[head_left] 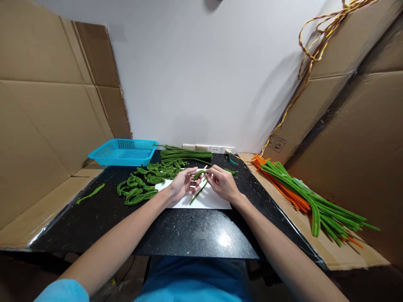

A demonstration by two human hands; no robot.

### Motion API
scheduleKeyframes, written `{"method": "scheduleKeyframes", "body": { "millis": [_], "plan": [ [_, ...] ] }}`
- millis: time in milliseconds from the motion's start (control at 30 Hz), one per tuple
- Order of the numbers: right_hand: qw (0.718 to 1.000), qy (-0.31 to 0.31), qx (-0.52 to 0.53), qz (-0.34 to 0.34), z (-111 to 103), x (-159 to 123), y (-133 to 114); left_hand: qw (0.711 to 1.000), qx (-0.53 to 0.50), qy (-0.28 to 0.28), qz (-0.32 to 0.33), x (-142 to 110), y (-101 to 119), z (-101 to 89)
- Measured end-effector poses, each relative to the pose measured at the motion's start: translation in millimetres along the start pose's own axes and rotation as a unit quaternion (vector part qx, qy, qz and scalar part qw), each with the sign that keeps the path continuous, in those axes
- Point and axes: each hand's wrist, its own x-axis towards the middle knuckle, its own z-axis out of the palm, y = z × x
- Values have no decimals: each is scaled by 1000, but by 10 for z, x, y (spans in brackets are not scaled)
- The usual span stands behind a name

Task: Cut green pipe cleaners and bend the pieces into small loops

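Observation:
Over a white sheet (217,202), my two hands work on one dark green pipe cleaner (199,175) bent into a looped shape, with a straight tail slanting down toward the sheet. My left hand (184,183) has its fingers curled around the looped part. Thumb and fingers of my right hand (221,181) pinch the other end of it. To the left lies a pile of looped green pipe cleaners (135,191), some resting at the sheet's edge. Behind my hands is a bundle of straight green pipe cleaners (185,156).
A blue plastic basket (122,157) stands at the back left. A bright green strip (90,193) lies on the black tabletop (103,214). Bright green stems (302,191) and orange stems (289,195) lie on cardboard at right. A twisted cord (291,102) runs to a socket strip (215,149).

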Motion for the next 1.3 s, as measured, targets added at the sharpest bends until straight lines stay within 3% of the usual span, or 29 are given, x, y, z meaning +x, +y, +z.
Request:
{"method": "scheduleKeyframes", "body": {
  "millis": [167, 500, 767, 1033, 1300],
  "plan": [
    [998, -46, -31, -16, -17, -12, -8, 999, 22, 23, 19, 13, -40, 19],
    [986, -2, -143, -89, -21, -9, -34, 997, -67, -26, -38, 48, -45, -42],
    [988, 19, -81, -127, -10, -11, -51, 996, -82, -20, -39, 67, -103, -40],
    [993, -34, -70, -84, -5, -21, -71, 997, -52, -8, -52, 37, -53, -27],
    [996, -28, -62, -57, -8, -29, -94, 999, -2, 24, -33, 21, -56, -10]
  ]
}}
